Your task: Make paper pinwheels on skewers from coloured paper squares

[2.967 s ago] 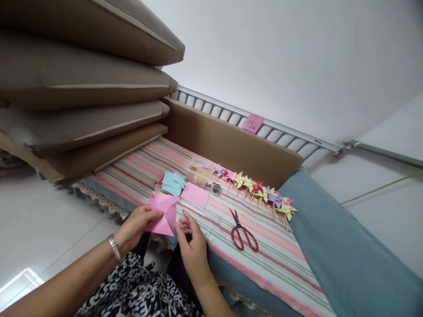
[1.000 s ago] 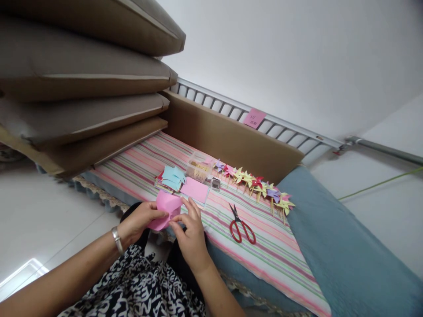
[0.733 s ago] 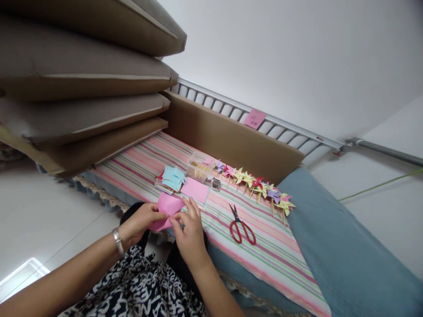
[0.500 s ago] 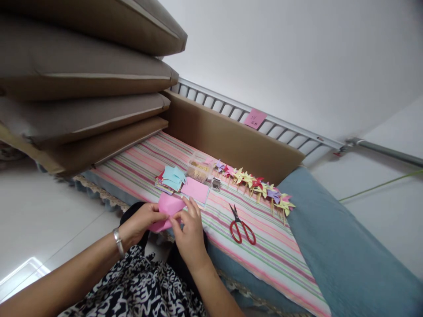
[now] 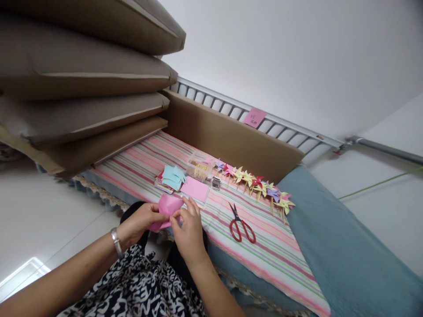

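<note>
A sheet of pink paper point(image 5: 168, 203), bent over into a curved shape, is held above my lap at the near edge of the striped cloth. My left hand point(image 5: 144, 221) pinches it from the left, thumb toward its middle. From the right, my right hand point(image 5: 188, 226) grips the same paper with thumb and fingertips close to the left thumb. The fingers hide the paper's centre. Just beyond lie a pink paper stack point(image 5: 195, 189) and a pile of light blue and other coloured paper pieces point(image 5: 173, 178). Red-handled scissors point(image 5: 242, 226) rest to the right, blades slightly apart.
A clear divided box point(image 5: 199, 167) with small gold items and a small dark metal object point(image 5: 216, 183) stand farther back. Several paper pinwheels point(image 5: 254, 181) on sticks line the brown board point(image 5: 228, 132). Stacked cushions point(image 5: 89, 75) rise at left. A pink note point(image 5: 254, 117) hangs on the rail.
Both hands stay on the pink paper, its upper edge folded slightly further inward by my right fingers. The other things lie as before; the view has shifted very slightly.
</note>
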`<act>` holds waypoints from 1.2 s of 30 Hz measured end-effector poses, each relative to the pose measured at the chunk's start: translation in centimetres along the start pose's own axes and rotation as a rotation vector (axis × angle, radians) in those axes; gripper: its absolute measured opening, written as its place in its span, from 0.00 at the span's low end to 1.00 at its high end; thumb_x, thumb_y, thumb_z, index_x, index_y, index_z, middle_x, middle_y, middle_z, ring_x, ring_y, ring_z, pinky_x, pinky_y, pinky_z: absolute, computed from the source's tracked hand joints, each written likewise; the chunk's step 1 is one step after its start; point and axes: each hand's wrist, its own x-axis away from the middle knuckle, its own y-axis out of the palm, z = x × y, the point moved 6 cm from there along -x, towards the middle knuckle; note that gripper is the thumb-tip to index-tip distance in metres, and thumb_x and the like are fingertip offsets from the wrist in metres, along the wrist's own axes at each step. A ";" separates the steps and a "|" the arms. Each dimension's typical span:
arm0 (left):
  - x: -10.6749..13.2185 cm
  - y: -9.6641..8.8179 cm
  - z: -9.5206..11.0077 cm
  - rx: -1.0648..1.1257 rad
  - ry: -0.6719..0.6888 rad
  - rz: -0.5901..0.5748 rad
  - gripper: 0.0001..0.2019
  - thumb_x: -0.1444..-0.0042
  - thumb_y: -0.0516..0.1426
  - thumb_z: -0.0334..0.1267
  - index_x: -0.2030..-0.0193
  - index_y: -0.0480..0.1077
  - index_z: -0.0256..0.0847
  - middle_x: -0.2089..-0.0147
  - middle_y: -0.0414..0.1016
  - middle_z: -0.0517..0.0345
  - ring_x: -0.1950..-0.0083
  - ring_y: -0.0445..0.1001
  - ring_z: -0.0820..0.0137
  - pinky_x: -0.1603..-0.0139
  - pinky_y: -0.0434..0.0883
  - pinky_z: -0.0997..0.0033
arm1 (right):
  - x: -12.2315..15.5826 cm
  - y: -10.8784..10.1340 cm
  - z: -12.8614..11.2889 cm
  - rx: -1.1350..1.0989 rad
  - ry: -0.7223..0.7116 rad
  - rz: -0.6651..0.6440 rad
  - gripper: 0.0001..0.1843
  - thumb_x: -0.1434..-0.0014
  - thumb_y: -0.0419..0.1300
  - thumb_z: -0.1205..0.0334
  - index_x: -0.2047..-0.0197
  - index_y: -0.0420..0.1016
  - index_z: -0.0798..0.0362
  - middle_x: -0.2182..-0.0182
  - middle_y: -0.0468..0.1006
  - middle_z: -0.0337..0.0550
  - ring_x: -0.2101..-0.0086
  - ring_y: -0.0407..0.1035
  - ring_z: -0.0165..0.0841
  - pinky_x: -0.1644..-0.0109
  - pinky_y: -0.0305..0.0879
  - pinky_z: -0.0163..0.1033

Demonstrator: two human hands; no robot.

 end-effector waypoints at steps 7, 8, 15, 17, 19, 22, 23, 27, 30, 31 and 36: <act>-0.4 -0.4 -0.2 -0.095 -0.017 -0.002 0.09 0.63 0.64 0.38 0.77 0.74 0.33 0.80 0.72 0.59 0.79 0.63 0.76 0.76 0.57 0.77 | -0.2 -0.7 0.3 -0.041 0.008 0.013 0.07 0.51 0.61 0.70 0.66 0.72 0.52 0.46 0.68 0.52 0.42 0.55 0.44 0.40 0.51 0.54; -0.3 -0.3 -0.2 -0.110 -0.027 -0.019 0.09 0.63 0.64 0.37 0.77 0.74 0.33 0.80 0.72 0.59 0.78 0.64 0.75 0.76 0.57 0.77 | -0.4 -1.2 0.3 -0.068 0.011 0.024 0.11 0.52 0.61 0.70 0.62 0.72 0.52 0.47 0.69 0.52 0.44 0.57 0.43 0.40 0.52 0.53; -0.3 1.2 0.3 -0.239 -0.101 -0.203 0.07 0.65 0.62 0.34 0.76 0.75 0.32 0.80 0.71 0.58 0.79 0.63 0.75 0.75 0.55 0.76 | -1.6 -1.1 2.2 -0.425 0.300 -0.338 0.35 0.57 0.63 0.69 0.44 0.63 0.49 0.63 0.76 0.39 0.63 0.71 0.36 0.57 0.67 0.41; -0.5 1.4 0.2 -0.277 -0.110 -0.223 0.06 0.66 0.61 0.33 0.78 0.74 0.32 0.82 0.70 0.60 0.80 0.60 0.76 0.76 0.53 0.76 | -1.2 0.2 2.7 -0.565 0.382 -0.471 0.38 0.58 0.63 0.69 0.41 0.60 0.49 0.70 0.74 0.35 0.73 0.69 0.31 0.67 0.66 0.36; -0.7 1.5 0.2 -0.302 -0.113 -0.235 0.06 0.66 0.61 0.32 0.78 0.74 0.32 0.82 0.69 0.60 0.81 0.60 0.76 0.76 0.53 0.76 | -1.0 1.0 3.2 -0.635 0.426 -0.511 0.40 0.59 0.64 0.69 0.41 0.60 0.49 0.70 0.74 0.35 0.75 0.67 0.29 0.70 0.64 0.34; -0.9 1.7 0.1 -0.322 -0.117 -0.246 0.06 0.66 0.60 0.31 0.77 0.74 0.32 0.80 0.71 0.60 0.80 0.62 0.75 0.75 0.55 0.75 | -0.9 1.4 3.7 -0.559 0.413 -0.472 0.39 0.62 0.65 0.70 0.44 0.64 0.51 0.62 0.75 0.40 0.69 0.68 0.32 0.65 0.65 0.36; -1.0 1.8 0.0 -0.326 -0.117 -0.249 0.05 0.66 0.60 0.31 0.77 0.73 0.33 0.80 0.71 0.60 0.79 0.63 0.74 0.75 0.56 0.75 | -1.0 1.3 3.7 -0.522 0.396 -0.454 0.38 0.63 0.65 0.70 0.45 0.65 0.51 0.60 0.74 0.41 0.65 0.68 0.34 0.61 0.65 0.38; -1.5 2.0 0.0 -0.320 -0.113 -0.262 0.04 0.66 0.60 0.30 0.78 0.71 0.34 0.78 0.72 0.59 0.78 0.65 0.73 0.75 0.58 0.75 | -1.1 1.1 3.8 -0.511 0.394 -0.427 0.37 0.63 0.64 0.71 0.46 0.67 0.52 0.56 0.74 0.41 0.60 0.68 0.37 0.55 0.64 0.40; -1.7 1.8 0.3 -0.277 -0.098 -0.267 0.07 0.65 0.63 0.31 0.74 0.71 0.34 0.75 0.74 0.58 0.76 0.68 0.72 0.73 0.60 0.76 | -1.0 1.2 4.2 -0.583 0.447 -0.420 0.35 0.63 0.64 0.71 0.48 0.68 0.51 0.62 0.75 0.38 0.65 0.68 0.34 0.61 0.64 0.36; -1.7 1.6 0.4 -0.260 -0.091 -0.264 0.09 0.63 0.63 0.32 0.72 0.72 0.35 0.73 0.74 0.58 0.74 0.69 0.72 0.72 0.61 0.76 | -1.0 1.3 4.4 -0.618 0.466 -0.411 0.33 0.63 0.64 0.71 0.49 0.69 0.51 0.64 0.75 0.37 0.67 0.67 0.33 0.64 0.64 0.35; -0.3 0.9 0.2 -0.021 -0.050 -0.255 0.17 0.51 0.61 0.41 0.54 0.70 0.38 0.60 0.76 0.51 0.62 0.73 0.66 0.61 0.67 0.70 | -0.8 1.8 5.0 -0.792 0.533 -0.277 0.28 0.63 0.64 0.70 0.54 0.71 0.53 0.69 0.74 0.35 0.70 0.65 0.30 0.67 0.62 0.32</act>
